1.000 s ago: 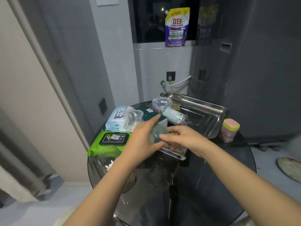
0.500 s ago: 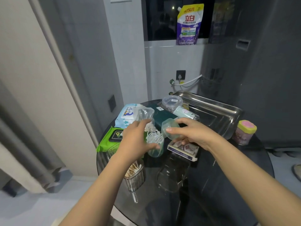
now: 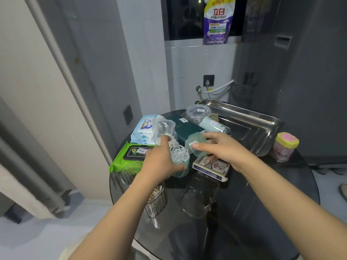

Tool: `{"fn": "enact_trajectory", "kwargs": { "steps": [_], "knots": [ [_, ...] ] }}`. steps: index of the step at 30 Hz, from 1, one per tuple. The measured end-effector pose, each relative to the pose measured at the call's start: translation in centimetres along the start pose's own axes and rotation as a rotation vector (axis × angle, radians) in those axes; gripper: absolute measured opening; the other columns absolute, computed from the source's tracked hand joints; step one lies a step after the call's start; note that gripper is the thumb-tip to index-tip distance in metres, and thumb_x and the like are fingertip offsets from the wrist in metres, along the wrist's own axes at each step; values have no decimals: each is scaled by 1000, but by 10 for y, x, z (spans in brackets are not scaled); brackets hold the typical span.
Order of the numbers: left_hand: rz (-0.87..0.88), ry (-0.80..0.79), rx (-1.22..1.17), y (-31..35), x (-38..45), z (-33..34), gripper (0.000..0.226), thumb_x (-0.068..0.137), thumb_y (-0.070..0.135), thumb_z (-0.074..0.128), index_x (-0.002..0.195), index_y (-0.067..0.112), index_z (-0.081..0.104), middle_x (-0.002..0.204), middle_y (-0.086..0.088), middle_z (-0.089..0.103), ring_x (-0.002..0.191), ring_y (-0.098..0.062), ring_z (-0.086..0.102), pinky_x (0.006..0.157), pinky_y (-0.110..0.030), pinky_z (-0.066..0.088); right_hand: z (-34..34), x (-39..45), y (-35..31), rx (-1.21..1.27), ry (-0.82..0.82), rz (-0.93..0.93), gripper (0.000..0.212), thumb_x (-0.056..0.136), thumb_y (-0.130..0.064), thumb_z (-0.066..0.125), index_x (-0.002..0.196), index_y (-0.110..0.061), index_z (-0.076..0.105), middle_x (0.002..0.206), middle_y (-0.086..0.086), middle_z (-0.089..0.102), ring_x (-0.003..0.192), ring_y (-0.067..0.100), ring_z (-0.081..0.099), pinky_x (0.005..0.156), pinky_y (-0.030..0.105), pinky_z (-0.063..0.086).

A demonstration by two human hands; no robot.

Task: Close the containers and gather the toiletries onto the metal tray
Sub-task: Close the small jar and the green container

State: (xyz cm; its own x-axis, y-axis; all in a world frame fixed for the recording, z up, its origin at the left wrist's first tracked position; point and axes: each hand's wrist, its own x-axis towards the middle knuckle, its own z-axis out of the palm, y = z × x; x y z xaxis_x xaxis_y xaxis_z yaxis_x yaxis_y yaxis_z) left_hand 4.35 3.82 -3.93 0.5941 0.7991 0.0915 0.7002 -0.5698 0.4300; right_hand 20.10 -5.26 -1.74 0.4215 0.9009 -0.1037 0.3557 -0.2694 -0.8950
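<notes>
My left hand (image 3: 161,162) grips a pale green translucent jar (image 3: 181,166) full of white floss picks, tilted on the dark round glass table (image 3: 253,212). My right hand (image 3: 221,149) holds the jar's green lid (image 3: 196,144) just above and right of the jar's mouth, apart from it. The empty metal tray (image 3: 249,126) stands at the table's far side. A clear round lidded jar (image 3: 198,112) and a mint tube (image 3: 213,124) lie by the tray's left rim. A pink jar with a yellow lid (image 3: 284,147) stands right of the tray.
Green wipes pack (image 3: 129,156), blue-white wipes pack (image 3: 145,131), a clear plastic bag (image 3: 165,128) and a dark green box (image 3: 185,130) crowd the left side. A card box (image 3: 211,167) lies under my right hand. A cotton-swab holder (image 3: 156,201) and a clear container (image 3: 199,196) stand near me.
The lid has come off the jar, showing the white picks. My right hand lifted the lid up and to the right, while my left hand stayed around the jar.
</notes>
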Motion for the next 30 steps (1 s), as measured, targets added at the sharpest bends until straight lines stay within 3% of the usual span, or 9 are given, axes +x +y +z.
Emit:
{"fn": "enact_trajectory", "kwargs": {
  "steps": [3, 6, 10, 12, 16, 18, 22, 24, 30],
  "knots": [
    [60, 18, -186, 3, -5, -3, 85, 61, 31, 78, 129, 26, 29, 100, -1, 57, 88, -22, 57, 72, -28, 44, -2, -1, -1, 9, 44, -43, 65, 72, -43, 73, 130, -25, 51, 110, -2, 65, 100, 12, 62, 88, 36, 54],
    [106, 20, -393, 8, -12, -9, 84, 61, 22, 78, 129, 30, 28, 110, 1, 47, 93, -17, 53, 77, -21, 40, -7, -4, -5, 22, 51, -106, 59, 73, -38, 73, 128, -32, 52, 112, -7, 63, 105, 7, 58, 93, 35, 49],
    [103, -17, -555, 16, -16, -15, 76, 67, 12, 76, 127, 27, 31, 104, 6, 45, 82, -2, 54, 67, -1, 42, -16, -9, -10, 107, 13, -165, 51, 77, -30, 69, 126, -37, 56, 115, -5, 63, 104, 12, 59, 80, 26, 48],
    [85, -12, -593, 18, -16, -14, 67, 69, 13, 77, 122, 24, 37, 105, 10, 49, 82, 5, 53, 66, 5, 39, -20, -11, -9, 154, 1, -190, 47, 80, -27, 67, 125, -38, 56, 119, -2, 63, 107, 14, 60, 86, 30, 51],
    [70, 13, -600, 20, -15, -12, 57, 67, 22, 79, 114, 26, 48, 98, 14, 57, 81, 3, 55, 64, 3, 40, -24, -14, -8, 199, -17, -205, 47, 75, -35, 68, 121, -42, 58, 123, 0, 62, 110, 14, 61, 94, 36, 51],
    [89, 27, -605, 22, -16, -12, 57, 65, 25, 80, 115, 28, 52, 101, 12, 59, 87, -2, 57, 70, 1, 40, -25, -16, -7, 222, -30, -224, 52, 72, -36, 66, 124, -40, 57, 124, 0, 62, 110, 14, 62, 92, 36, 53],
    [177, 47, -574, 26, -16, -8, 68, 49, 49, 66, 114, 31, 55, 108, 10, 60, 101, -8, 58, 94, -25, 46, -22, -19, -6, 267, -41, -256, 47, 82, -22, 67, 126, -34, 55, 126, 0, 61, 108, 16, 64, 91, 38, 54],
    [204, 55, -547, 27, -16, -6, 74, 49, 52, 62, 119, 29, 55, 114, 6, 59, 107, -10, 56, 99, -30, 44, -20, -20, -6, 273, -40, -253, 50, 81, -22, 67, 128, -31, 55, 126, 0, 61, 106, 15, 66, 91, 37, 55],
    [232, 89, -527, 29, -17, -4, 76, 52, 53, 60, 123, 28, 55, 115, 3, 58, 109, -10, 53, 98, -26, 42, -17, -22, -7, 284, -29, -256, 54, 80, -20, 68, 131, -28, 54, 116, -9, 63, 98, 12, 69, 88, 33, 56]
  ]
}}
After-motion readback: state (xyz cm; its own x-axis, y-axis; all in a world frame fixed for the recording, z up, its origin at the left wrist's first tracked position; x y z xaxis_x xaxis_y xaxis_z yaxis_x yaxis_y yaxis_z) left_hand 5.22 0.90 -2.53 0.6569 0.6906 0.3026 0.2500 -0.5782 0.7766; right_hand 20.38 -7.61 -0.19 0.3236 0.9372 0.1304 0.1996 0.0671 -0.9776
